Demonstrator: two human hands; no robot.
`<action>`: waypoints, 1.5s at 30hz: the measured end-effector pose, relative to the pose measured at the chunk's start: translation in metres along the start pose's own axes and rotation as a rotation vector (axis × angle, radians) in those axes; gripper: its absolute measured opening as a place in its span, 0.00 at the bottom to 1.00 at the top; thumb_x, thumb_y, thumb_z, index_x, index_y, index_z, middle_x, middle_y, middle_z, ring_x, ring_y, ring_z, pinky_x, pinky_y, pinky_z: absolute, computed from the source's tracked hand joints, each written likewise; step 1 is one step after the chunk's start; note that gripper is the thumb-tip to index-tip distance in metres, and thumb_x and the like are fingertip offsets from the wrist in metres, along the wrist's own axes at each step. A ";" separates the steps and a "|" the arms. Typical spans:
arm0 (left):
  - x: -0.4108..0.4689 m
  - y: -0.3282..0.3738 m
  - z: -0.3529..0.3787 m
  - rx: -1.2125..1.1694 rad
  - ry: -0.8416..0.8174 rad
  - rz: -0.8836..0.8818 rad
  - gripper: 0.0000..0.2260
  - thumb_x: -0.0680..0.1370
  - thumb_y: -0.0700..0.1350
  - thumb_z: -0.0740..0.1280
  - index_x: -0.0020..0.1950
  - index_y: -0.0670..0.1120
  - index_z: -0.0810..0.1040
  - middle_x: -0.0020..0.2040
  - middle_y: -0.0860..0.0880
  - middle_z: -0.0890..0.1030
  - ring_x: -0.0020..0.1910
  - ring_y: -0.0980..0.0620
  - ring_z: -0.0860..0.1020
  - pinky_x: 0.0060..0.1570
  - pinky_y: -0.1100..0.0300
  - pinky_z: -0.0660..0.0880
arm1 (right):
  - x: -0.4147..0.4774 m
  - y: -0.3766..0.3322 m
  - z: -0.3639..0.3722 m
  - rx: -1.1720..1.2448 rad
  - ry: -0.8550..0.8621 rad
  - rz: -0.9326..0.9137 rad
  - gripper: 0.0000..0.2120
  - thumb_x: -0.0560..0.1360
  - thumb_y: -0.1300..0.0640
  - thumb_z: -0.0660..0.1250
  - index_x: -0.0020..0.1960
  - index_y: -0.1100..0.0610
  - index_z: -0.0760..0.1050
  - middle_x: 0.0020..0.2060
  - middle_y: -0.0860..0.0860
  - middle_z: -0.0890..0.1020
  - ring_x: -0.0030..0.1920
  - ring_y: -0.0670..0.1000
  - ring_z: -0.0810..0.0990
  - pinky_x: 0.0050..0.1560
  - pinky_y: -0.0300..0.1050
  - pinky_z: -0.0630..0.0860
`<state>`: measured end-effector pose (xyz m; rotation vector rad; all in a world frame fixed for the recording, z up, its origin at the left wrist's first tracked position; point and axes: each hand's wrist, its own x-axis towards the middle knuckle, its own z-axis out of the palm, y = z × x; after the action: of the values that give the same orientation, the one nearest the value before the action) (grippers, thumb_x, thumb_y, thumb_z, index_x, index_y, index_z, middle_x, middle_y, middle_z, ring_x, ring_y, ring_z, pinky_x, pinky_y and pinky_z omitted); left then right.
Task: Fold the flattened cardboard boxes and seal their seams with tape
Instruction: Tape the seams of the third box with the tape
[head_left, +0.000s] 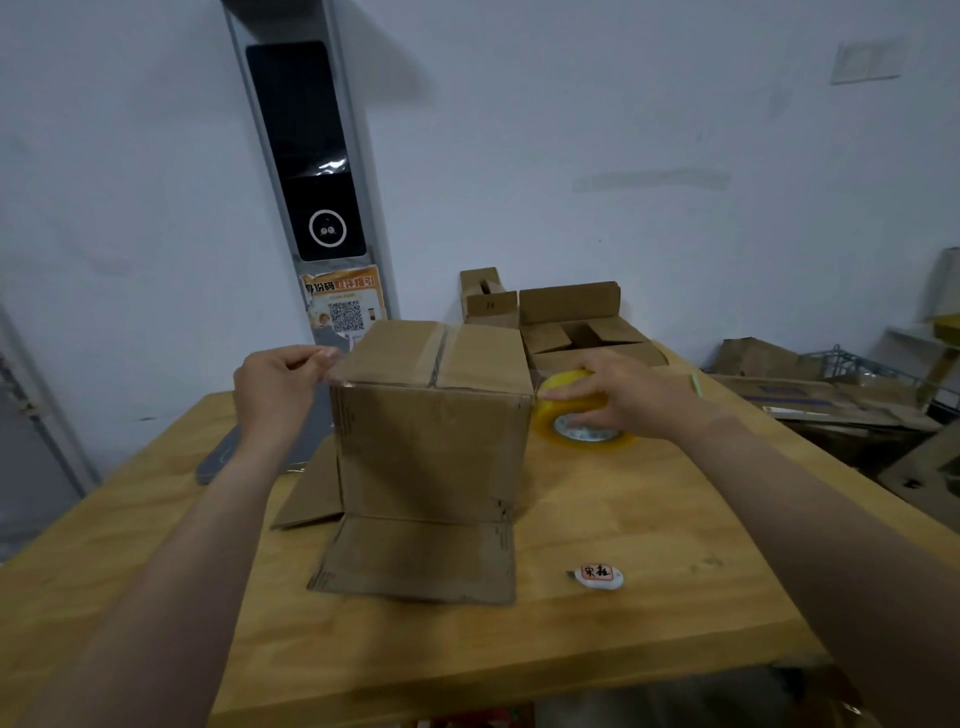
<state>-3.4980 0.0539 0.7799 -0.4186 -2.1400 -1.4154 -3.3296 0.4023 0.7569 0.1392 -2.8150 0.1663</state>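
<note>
Here, box (431, 441) between left hand (275, 384) pinching tape end and right hand (618, 389) gripping tape roll (582, 415).

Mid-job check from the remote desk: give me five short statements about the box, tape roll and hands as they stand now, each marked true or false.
1. The right hand grips the tape roll beside the box. True.
2. The left hand lies flat on the table. False: it pinches at the box's top left edge.
3. Tape already runs along the box's top centre seam. True.
4. The box's lower flaps are folded shut. False: the near and left flaps lie spread out on the table.
5. The small white cutter sits on top of the box. False: it lies on the table, near the box's right front corner.
</note>
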 end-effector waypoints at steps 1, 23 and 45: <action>0.002 -0.001 0.000 0.005 -0.003 -0.003 0.11 0.78 0.52 0.74 0.54 0.47 0.88 0.41 0.53 0.84 0.48 0.55 0.82 0.47 0.61 0.72 | 0.003 0.002 0.001 -0.033 -0.012 -0.002 0.23 0.76 0.48 0.73 0.67 0.30 0.73 0.59 0.48 0.73 0.61 0.50 0.70 0.62 0.47 0.71; 0.028 -0.046 0.011 0.033 -0.091 0.037 0.10 0.78 0.53 0.73 0.52 0.48 0.88 0.42 0.50 0.86 0.46 0.53 0.83 0.48 0.56 0.76 | 0.032 0.001 0.023 -0.149 -0.085 0.053 0.30 0.79 0.45 0.68 0.77 0.31 0.61 0.60 0.49 0.74 0.63 0.52 0.70 0.60 0.45 0.68; 0.039 -0.108 0.004 -0.104 -0.080 0.002 0.06 0.80 0.45 0.72 0.53 0.45 0.87 0.38 0.53 0.84 0.39 0.59 0.79 0.40 0.73 0.71 | 0.053 -0.042 0.037 -0.156 -0.050 0.101 0.31 0.78 0.46 0.70 0.76 0.30 0.61 0.61 0.46 0.74 0.61 0.50 0.68 0.56 0.43 0.67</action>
<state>-3.5879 0.0127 0.7206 -0.5256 -2.1338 -1.5376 -3.3860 0.3523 0.7428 -0.0352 -2.8721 -0.0352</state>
